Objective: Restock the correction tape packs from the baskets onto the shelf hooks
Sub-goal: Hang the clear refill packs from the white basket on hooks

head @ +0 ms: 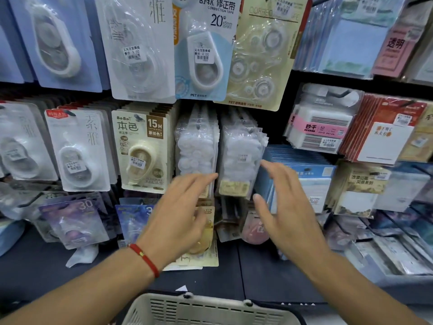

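The shelf wall point(269, 127) filled the view, hung with rows of correction tape packs point(143, 151). At six o'clock stood the rim of a pale basket point(210, 308). Two stacks of clear packs point(241, 158) hung at the centre, side by side. The left hand point(180, 212), at seven o'clock of them, lay open with fingers straight, tips at the left stack's lower edge. The right hand point(285, 202), at five o'clock, was open too, holding nothing. A red cord point(145, 259) circled the left wrist.
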Tool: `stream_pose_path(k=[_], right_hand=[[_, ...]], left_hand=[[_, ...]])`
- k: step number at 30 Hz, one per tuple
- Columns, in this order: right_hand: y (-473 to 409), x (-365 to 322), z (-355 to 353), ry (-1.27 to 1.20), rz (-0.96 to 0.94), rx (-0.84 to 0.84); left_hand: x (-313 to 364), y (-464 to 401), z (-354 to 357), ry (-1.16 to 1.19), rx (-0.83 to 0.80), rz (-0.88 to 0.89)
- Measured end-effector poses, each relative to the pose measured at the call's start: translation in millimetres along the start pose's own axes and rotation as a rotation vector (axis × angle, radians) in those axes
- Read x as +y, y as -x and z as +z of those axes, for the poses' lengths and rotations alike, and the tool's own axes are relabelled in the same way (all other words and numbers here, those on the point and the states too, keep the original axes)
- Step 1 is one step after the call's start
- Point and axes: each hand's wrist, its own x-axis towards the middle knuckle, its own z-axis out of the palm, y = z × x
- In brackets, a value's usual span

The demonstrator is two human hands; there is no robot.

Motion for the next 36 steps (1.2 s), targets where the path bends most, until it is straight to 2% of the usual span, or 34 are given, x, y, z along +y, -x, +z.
stream_pose_path(k=[2, 3, 7, 10, 13, 16, 18, 19, 21, 22, 25, 26, 28, 30, 33, 34, 36], right_hand=[[-11, 5, 12, 0.102, -0.201, -0.040], [-20, 6, 19, 0.162, -0.233, -0.075], [-43, 8, 50, 0.325, -0.105, -0.200], [-45, 14, 64, 0.347, -0.099, -0.185], [-26, 19, 74, 0.279, -0.149, -0.062], [10, 30, 85, 0.140, -0.330, 0.108], [38, 34, 88, 0.117, -0.445, 0.118], [52, 35, 93, 0.095, -0.473, 0.078], [92, 33, 116, 0.026, -0.447, -0.128], [113, 30, 130, 0.003, -0.411, -0.286], [171, 16, 176, 0.050, -0.258, -0.899], [186, 13, 192, 0.058, -0.213, -1.029], [215, 9, 226, 0.061, -0.053, -1.184], [246, 2, 256, 0.056, 0.239, -1.243], [291, -15, 289, -0.043, 0.741, -1.169], [302, -24, 298, -0.088, 0.837, -1.128], [315, -42, 313, -0.111, 0.882, -1.044]], left_hand=[[-11, -5, 1, -0.183, -0.001, 0.082], [-15, -9, 2, -0.244, -0.009, 0.090], [-21, -10, 13, -0.387, -0.039, 0.097], [-25, -8, 15, -0.415, -0.049, 0.122], [-30, 8, 13, -0.414, -0.117, 0.163], [-48, 40, 20, -0.389, -0.252, 0.180], [-62, 64, 18, -0.389, -0.347, 0.146], [-71, 79, 19, -0.397, -0.409, 0.130], [-91, 118, 29, -0.447, -0.564, 0.090], [-100, 140, 34, -0.491, -0.649, 0.058], [-124, 197, 52, -0.597, -0.897, -0.101], [-129, 212, 59, -0.588, -0.893, -0.183], [-135, 235, 73, -0.553, -0.835, -0.328], [-137, 251, 84, -0.554, -0.786, -0.395], [-138, 259, 93, -0.552, -0.697, -0.392], [-137, 260, 94, -0.547, -0.674, -0.391], [-138, 261, 94, -0.545, -0.626, -0.388]])
